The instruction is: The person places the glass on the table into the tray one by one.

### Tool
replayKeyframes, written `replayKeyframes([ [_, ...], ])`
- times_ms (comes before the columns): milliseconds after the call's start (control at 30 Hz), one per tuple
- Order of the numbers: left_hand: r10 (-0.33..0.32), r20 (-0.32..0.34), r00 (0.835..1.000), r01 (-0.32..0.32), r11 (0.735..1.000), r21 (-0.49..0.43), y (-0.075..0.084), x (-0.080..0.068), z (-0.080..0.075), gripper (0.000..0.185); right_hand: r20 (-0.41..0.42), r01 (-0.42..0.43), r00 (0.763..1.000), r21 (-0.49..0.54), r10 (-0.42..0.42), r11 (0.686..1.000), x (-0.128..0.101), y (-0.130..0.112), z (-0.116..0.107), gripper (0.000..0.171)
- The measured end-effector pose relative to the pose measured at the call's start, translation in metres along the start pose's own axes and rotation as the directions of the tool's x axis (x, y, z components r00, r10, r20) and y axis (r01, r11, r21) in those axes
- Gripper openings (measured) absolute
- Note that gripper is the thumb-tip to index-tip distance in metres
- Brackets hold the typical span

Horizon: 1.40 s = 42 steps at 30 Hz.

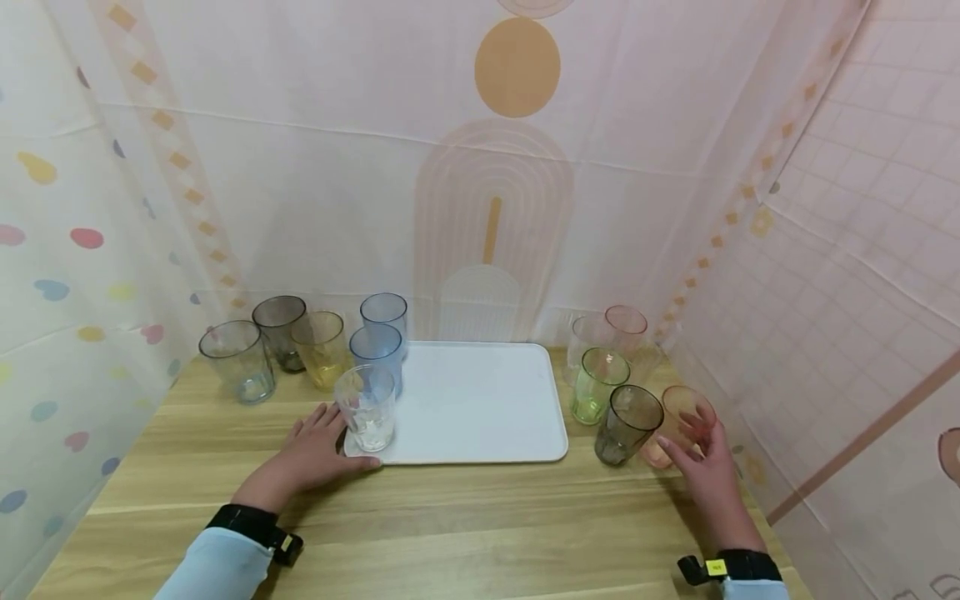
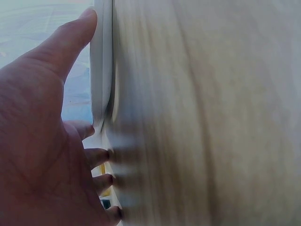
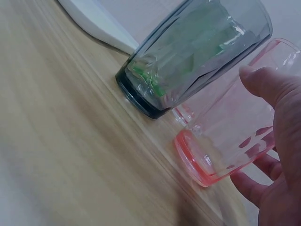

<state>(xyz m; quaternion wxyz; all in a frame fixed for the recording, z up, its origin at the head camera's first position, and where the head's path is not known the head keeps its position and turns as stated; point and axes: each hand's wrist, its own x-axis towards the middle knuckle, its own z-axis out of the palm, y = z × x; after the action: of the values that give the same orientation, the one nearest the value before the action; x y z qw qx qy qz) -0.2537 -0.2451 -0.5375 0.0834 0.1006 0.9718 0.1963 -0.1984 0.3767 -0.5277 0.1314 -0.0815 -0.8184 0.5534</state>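
A white tray [image 1: 480,400] lies flat in the middle of the wooden table [image 1: 465,533], with tumblers gathered on either side of it. The left hand [image 1: 311,454] rests on the table at the tray's near left corner, fingers relaxed and spread, thumb along the tray's near edge; the left wrist view shows the thumb [image 2: 70,40] laid against the tray's rim [image 2: 102,61] with the other fingertips touching the wood, so this hand holds nothing. A clear glass [image 1: 366,408] stands upright on that same corner of the tray, just beside the left hand. Behind it, at the tray's far left, stand two blue glasses [image 1: 378,354], a yellow glass [image 1: 321,350], a dark grey glass [image 1: 280,332] and a pale grey glass [image 1: 238,361]. On the right, the right hand [image 1: 701,458] is wrapped around a pink glass [image 1: 678,425], thumb on one side and fingers on the other; the right wrist view shows the pink glass [image 3: 230,136] tilted, its base edge at the table. Just left of it stands a smoky grey glass [image 1: 628,425], with a green glass [image 1: 597,385] behind that, and another pink glass [image 1: 626,325] and a clear one [image 1: 585,340] farther back.
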Motion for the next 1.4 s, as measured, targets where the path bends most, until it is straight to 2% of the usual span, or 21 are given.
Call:
replayKeyframes([
  [133,-0.001,-0.001,1.000,0.001,1.000,0.000,0.000,0.001,0.001,0.133,-0.023,0.040,0.999,-0.017,-0.040,0.999,-0.015,-0.002,-0.005,0.091],
  [333,0.011,-0.016,1.000,-0.011,1.000,-0.005,0.000,0.001,0.002,0.133,-0.055,0.148,0.987,-0.051,-0.151,0.988,-0.041,-0.003,-0.011,0.081],
  [500,0.016,-0.031,0.999,-0.016,1.000,0.007,-0.001,-0.001,-0.001,0.133,-0.008,0.234,0.972,-0.016,-0.234,0.972,-0.064,-0.008,-0.006,0.081],
  [667,0.016,-0.036,0.999,-0.015,1.000,0.027,-0.002,-0.003,-0.002,0.132,0.065,0.311,0.948,0.023,-0.312,0.950,-0.080,-0.015,0.010,0.088],
  [800,0.010,-0.035,0.999,-0.009,0.999,0.033,-0.004,-0.002,-0.001,0.132,0.123,0.327,0.934,0.083,-0.336,0.941,-0.085,-0.024,0.030,0.092],
  [867,0.006,-0.034,0.999,-0.005,0.999,0.032,-0.004,-0.002,-0.001,0.132,0.163,0.344,0.918,0.135,-0.363,0.929,-0.084,-0.028,0.043,0.092],
  [933,0.003,-0.033,0.999,-0.002,1.000,0.026,-0.003,-0.003,-0.001,0.132,0.203,0.362,0.894,0.200,-0.400,0.911,-0.082,-0.033,0.057,0.091],
  [1067,0.002,-0.027,1.000,-0.002,1.000,0.018,-0.004,-0.003,0.001,0.133,0.278,0.410,0.828,0.292,-0.487,0.864,-0.072,-0.043,0.089,0.087],
  [1133,0.005,-0.028,1.000,-0.005,1.000,0.012,-0.005,-0.002,0.002,0.133,0.317,0.408,0.805,0.319,-0.502,0.856,-0.066,-0.051,0.105,0.088],
  [1233,0.010,-0.032,0.999,-0.010,1.000,0.002,-0.005,-0.001,0.004,0.132,0.377,0.373,0.787,0.339,-0.488,0.864,-0.058,-0.063,0.129,0.087],
  [1400,0.007,-0.031,0.999,-0.008,1.000,-0.024,-0.001,-0.001,0.002,0.132,0.449,0.285,0.798,0.307,-0.402,0.908,-0.044,-0.078,0.166,0.085],
])
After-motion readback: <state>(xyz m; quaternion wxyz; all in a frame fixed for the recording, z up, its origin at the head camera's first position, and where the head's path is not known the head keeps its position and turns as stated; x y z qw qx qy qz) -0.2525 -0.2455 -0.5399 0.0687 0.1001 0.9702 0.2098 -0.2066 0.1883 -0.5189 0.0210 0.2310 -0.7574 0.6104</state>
